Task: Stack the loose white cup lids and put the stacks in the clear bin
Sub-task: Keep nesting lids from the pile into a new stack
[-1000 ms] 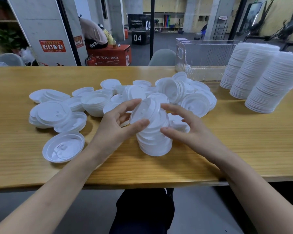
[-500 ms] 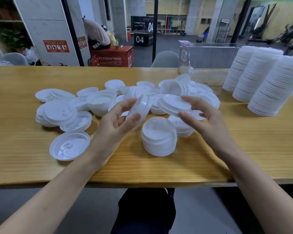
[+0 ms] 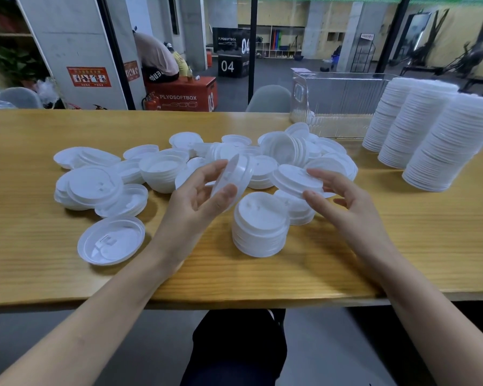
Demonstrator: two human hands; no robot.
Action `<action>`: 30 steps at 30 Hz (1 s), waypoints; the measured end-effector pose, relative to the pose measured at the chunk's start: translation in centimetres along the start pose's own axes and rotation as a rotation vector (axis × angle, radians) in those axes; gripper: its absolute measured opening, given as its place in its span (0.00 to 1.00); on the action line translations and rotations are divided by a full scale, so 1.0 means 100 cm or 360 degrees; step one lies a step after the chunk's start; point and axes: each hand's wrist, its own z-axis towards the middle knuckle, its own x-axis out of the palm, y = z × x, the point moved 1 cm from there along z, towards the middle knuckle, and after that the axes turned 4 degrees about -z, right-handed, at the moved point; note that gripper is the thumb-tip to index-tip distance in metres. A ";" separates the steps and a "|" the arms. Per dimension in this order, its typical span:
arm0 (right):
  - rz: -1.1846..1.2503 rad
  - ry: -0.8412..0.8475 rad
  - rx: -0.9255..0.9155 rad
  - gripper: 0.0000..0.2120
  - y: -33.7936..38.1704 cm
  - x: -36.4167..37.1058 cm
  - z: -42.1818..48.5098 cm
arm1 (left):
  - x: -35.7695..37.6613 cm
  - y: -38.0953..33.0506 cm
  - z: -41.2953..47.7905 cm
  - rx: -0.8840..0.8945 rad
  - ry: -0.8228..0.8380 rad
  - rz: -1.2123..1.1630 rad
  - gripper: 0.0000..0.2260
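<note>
Loose white cup lids (image 3: 162, 174) lie scattered across the middle of the wooden table (image 3: 402, 232). A short stack of lids (image 3: 260, 227) stands in front of me. My left hand (image 3: 195, 201) grips one lid (image 3: 234, 176) on edge, tilted, just left of and above that stack. My right hand (image 3: 343, 199) holds another lid (image 3: 296, 179) between thumb and fingers to the right of the stack. The clear bin (image 3: 340, 107) stands at the back right, with a few lids inside at its left end.
Three tall leaning stacks of lids (image 3: 430, 143) stand on the table at the far right, next to the bin. One upturned lid (image 3: 112, 240) lies alone near the front left. A grey chair (image 3: 268, 98) and a person on a red box (image 3: 179, 93) are behind the table.
My left hand lifted a lid off the short stack and tilted it on edge to the left. My right hand moved back to the pile and picked up another lid.
</note>
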 end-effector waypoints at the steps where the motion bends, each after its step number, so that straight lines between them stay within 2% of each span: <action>1: 0.0001 0.0027 -0.0021 0.21 0.003 0.000 -0.001 | -0.003 0.001 0.001 0.0005 -0.0055 0.0050 0.27; 4: 0.0004 0.0213 -0.0100 0.22 0.013 0.006 -0.007 | -0.016 0.006 0.002 0.0009 -0.0185 0.0258 0.26; 6: -0.0028 0.0326 -0.0123 0.24 0.016 0.012 -0.011 | -0.021 0.010 0.000 0.0020 -0.0233 0.0383 0.29; 10: -0.0094 0.0363 -0.0111 0.24 0.014 0.020 -0.016 | -0.023 0.013 -0.005 0.0033 -0.0276 0.0559 0.35; 21: -0.0175 0.0372 -0.0085 0.26 0.011 0.023 -0.012 | -0.026 0.014 -0.004 -0.0024 -0.0267 0.0602 0.32; 27: -0.0191 0.0416 -0.0108 0.25 0.009 0.024 -0.014 | -0.025 0.012 -0.005 -0.0047 -0.0290 0.0575 0.34; 30: -0.0207 0.0438 -0.0149 0.28 0.009 0.023 -0.014 | -0.024 0.012 -0.005 -0.0056 -0.0293 0.0578 0.32</action>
